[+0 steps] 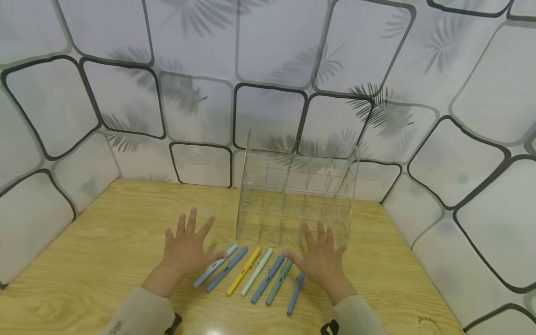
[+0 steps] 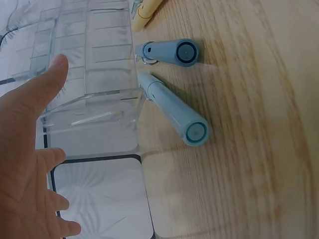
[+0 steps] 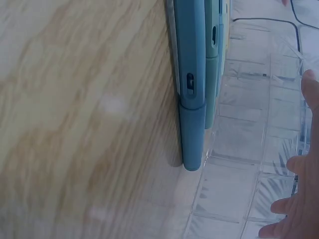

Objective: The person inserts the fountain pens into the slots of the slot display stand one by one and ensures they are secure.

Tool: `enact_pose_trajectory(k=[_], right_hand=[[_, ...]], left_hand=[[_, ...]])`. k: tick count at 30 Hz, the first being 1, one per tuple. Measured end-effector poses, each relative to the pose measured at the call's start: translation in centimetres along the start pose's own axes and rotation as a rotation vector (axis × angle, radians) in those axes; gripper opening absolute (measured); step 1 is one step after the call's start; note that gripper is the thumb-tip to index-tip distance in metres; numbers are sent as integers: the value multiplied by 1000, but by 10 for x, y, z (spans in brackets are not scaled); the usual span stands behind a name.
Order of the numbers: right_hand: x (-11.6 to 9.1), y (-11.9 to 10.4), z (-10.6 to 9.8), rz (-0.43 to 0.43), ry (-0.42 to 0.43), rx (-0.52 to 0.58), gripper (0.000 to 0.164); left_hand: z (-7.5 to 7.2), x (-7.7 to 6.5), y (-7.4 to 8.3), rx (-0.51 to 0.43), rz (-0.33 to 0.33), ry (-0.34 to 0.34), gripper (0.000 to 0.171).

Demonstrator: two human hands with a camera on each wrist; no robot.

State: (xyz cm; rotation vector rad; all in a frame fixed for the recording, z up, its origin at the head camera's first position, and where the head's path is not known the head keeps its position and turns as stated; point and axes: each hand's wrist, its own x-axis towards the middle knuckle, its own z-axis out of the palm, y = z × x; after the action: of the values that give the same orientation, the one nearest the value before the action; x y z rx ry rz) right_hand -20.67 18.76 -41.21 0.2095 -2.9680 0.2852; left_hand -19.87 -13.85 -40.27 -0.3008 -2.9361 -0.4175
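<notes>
Several capped pens lie slanted in a row on the table. From left to right they are a light blue pen [image 1: 215, 266], a blue pen [image 1: 226, 270], a yellow pen [image 1: 243, 271], a pale green pen [image 1: 257, 272], another blue pen [image 1: 268, 279], a grey-green pen [image 1: 279, 283] and a last blue pen [image 1: 295, 294], set slightly apart. My left hand [image 1: 184, 251], fingers spread, is beside the light blue pen with its thumb near the cap. On the other side my right hand [image 1: 321, 260] is also spread, above the last blue pen's upper end. Neither hand holds anything.
Behind the pens stands a clear plastic tiered rack [image 1: 295, 200] divided into small compartments. Wood-grain table [image 1: 104, 242] extends to both sides. A patterned curtain or wall covering [image 1: 201, 107] surrounds the table at the back and sides.
</notes>
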Motion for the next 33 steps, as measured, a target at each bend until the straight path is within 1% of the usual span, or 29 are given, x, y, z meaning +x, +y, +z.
enact_pose_trajectory(k=[7,10,13,17,20,22,25,29,33], right_hand=[[4,3,-6,34,0,25,92],[6,8,-9,24,28,29,93],[8,15,-10,9,66,8,94],[11,26,-13,9,119,4,91],[12,33,-18,8,159,43,88],[12,37,-22,6,186,75,87],[13,44,-28,12,216,108,86],[14,56,-32,41,219,139,85],[15,65,-35,68,222,194,83]], left_hand=[[-1,2,-1,-30,-5,-5,103],[-1,3,-2,-43,-3,-1,100],[-1,4,-2,-58,6,5,98],[-1,4,-2,-75,26,7,98],[-3,4,-3,-105,37,8,98],[-4,3,-4,-141,37,-7,98],[-4,2,-6,-223,34,-50,99],[1,1,-10,-376,31,-104,99],[5,0,-12,-493,12,-146,97]])
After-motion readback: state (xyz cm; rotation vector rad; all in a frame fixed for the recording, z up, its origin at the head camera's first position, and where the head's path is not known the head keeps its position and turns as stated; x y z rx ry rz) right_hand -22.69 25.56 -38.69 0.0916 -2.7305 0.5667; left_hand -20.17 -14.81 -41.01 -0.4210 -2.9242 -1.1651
